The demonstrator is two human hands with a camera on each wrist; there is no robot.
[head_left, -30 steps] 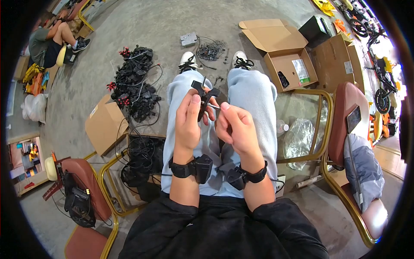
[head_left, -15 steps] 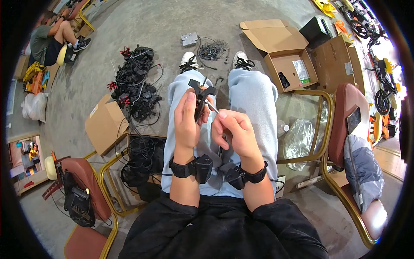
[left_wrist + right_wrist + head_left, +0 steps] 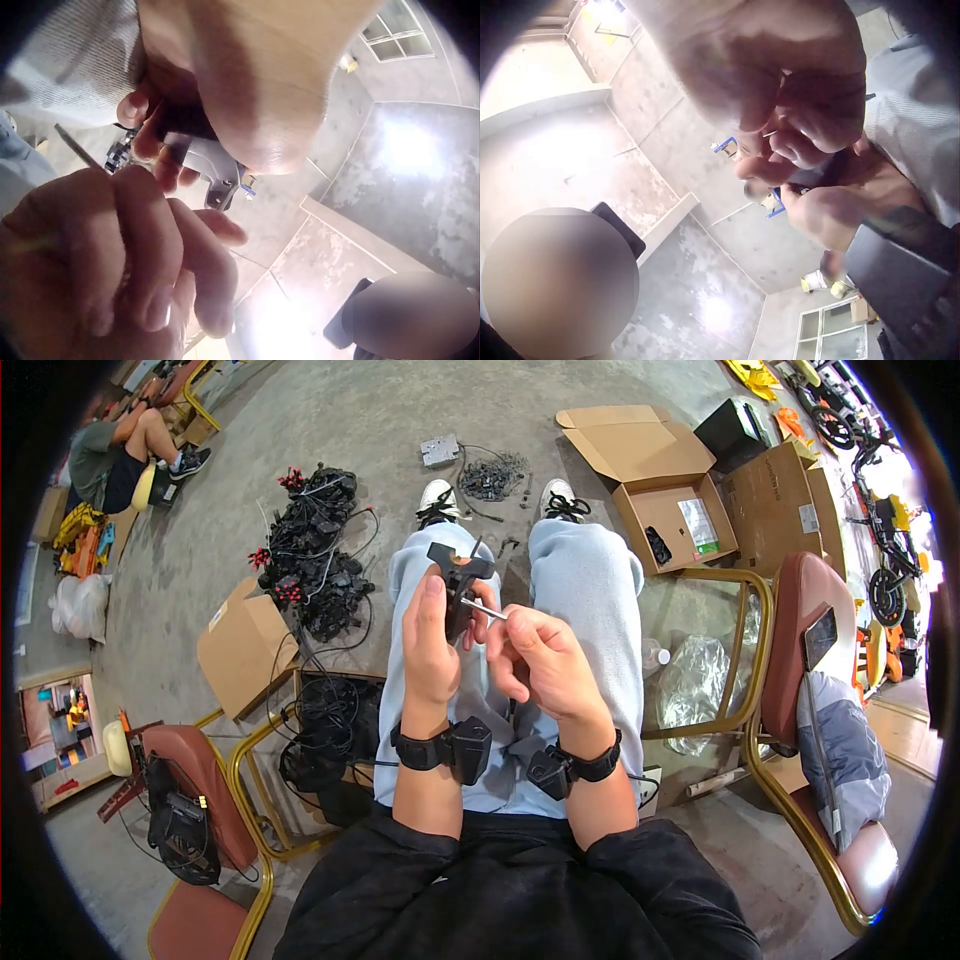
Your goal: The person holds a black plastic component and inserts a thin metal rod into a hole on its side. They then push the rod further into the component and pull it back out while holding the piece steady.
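Note:
Above the lap, my left hand (image 3: pixel 430 655) grips a black plastic part (image 3: pixel 460 572) with a forked top, its fingers wrapped behind it and the thumb along its near side. In the left wrist view a curved arm of the black part (image 3: pixel 214 161) shows beyond the palm. My right hand (image 3: pixel 550 665) pinches a thin metal rod (image 3: pixel 487 608) between thumb and forefinger, the other fingers loosely curled. The rod points left, its tip right at the side of the part. In the right wrist view the right hand (image 3: pixel 757 67) hides most of the part.
Tangled black cables and modules (image 3: pixel 320 555) lie on the floor to the left, by an open cardboard flap (image 3: pixel 245 645). Ahead are a grey metal box (image 3: pixel 438 452) and a pile of small black pieces (image 3: pixel 490 478). An open carton (image 3: pixel 650 510) and chairs (image 3: pixel 815 630) flank the legs.
The black part has shifted slightly left and tilted in my left hand. My right hand has moved a little left and turned, still pinching the rod, and more of the rod shows.

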